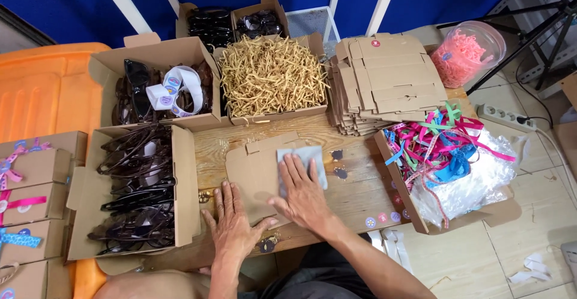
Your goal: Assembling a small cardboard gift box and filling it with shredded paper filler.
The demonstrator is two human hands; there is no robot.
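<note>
At the far left, closed brown cardboard boxes tied with pink and blue ribbons (36, 167) lie in a row. Just beside them stands an open brown carton filled with dark plastic sunglasses (135, 197).

Next comes the left hand (231, 224). It lies palm down with the fingers straight and close together and the thumb stretched out to the right. It rests on the lower left part of a flat, unfolded brown cardboard box blank (252, 176) and grips nothing.

The blank lies in the middle of the pale wooden table (354, 200), right in front of the person. Its flaps are spread flat and its tabs point toward the far boxes. A small pale grey square of cloth (306, 155) lies on its right part, flat and only a little creased.

The right hand (303, 197) presses down on this cloth, with the palm flat and the fingers slightly fanned. It pinches nothing either.

The step in hand looks like smoothing the cloth against the blank while the other hand steadies the card. Raising a flap from here would probably call for fingertips hooked under an edge while the cloth is kept from sliding.

Farther right sit a stack of flat brown box blanks (384, 82) and a carton of tangled coloured ribbons (442, 146).
</note>
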